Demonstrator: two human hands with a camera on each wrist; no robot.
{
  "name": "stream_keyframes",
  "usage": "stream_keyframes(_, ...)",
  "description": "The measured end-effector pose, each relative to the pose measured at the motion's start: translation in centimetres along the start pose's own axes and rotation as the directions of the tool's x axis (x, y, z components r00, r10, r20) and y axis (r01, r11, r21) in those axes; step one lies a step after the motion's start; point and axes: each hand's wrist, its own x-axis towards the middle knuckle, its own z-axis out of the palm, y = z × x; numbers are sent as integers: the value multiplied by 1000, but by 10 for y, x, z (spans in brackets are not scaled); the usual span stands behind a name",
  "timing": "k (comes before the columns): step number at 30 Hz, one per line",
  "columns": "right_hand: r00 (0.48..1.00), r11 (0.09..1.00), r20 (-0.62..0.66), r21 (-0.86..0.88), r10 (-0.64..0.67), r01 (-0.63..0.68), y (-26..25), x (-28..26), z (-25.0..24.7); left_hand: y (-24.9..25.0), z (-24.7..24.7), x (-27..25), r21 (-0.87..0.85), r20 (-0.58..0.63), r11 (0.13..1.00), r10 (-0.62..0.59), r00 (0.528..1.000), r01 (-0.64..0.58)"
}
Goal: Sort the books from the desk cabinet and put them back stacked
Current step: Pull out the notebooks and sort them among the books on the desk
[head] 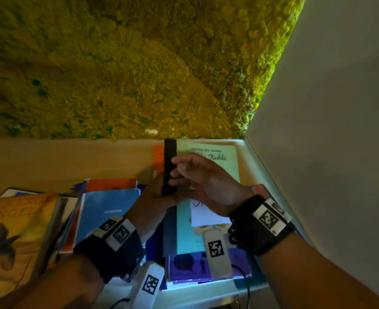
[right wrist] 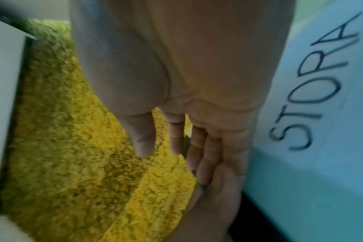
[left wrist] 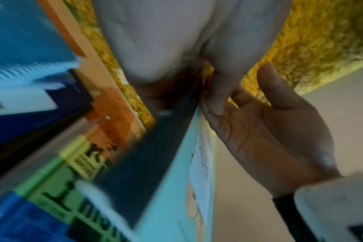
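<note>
A large teal book [head: 206, 157] with a dark spine lies on top of a pile at the right of the desk [head: 50, 159]. A white handwritten note [head: 206, 215] sits on its cover. My left hand [head: 153, 197] grips the spine from the left, about halfway along. My right hand [head: 206, 181] reaches across the cover, its curled fingertips and thumb on the spine edge. The left wrist view shows the spine and teal cover [left wrist: 172, 196], my left palm [left wrist: 155, 49] and my right hand [left wrist: 269, 139] on the cover edge. The right wrist view shows my right hand [right wrist: 176, 65] beside the note [right wrist: 321, 81].
A blue journal [head: 108, 210], an orange book [head: 110, 185] and a big yellow book [head: 12, 230] lie spread at the left. A purple book [head: 190, 264] sticks out under the teal one. A moss wall [head: 117, 63] stands behind the desk, a white wall [head: 329, 108] at the right.
</note>
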Motion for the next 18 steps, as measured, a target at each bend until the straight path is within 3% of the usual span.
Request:
stream_keyframes(2, 1000, 1000, -27, 15, -6, 6, 9, 10, -6, -6, -16, 2, 63, -76, 998, 4, 997, 1)
stream_keyframes(5, 984, 999, -175, -42, -18, 11, 18, 28, -32, -16, -46, 5, 93, -276, 991, -71, 959, 101)
stream_keyframes(9, 891, 988, -442, -52, 105, -142, 39, 63, -86, -33, -97, 13, 55, -483, 982, -134, 866, 182)
stream_keyframes(11, 831, 971, -537, -85, 146, -225, 53, 85, -105, -45, -124, 19, 136, -511, 964, -129, 850, 228)
stream_keyframes(13, 803, 937, -565, -139, 192, -321, 68, 107, -116, -47, -136, 22, 186, -536, 955, -100, 838, 233)
stream_keyframes(15, 791, 882, -556, -202, 254, -426, 79, 131, -119, -49, -144, 27, 224, -559, 946, -74, 826, 237)
stream_keyframes(18, 803, 723, -537, -443, 258, -529, 91, 168, -110, -52, -153, 31, 326, -518, 916, -35, 855, 235)
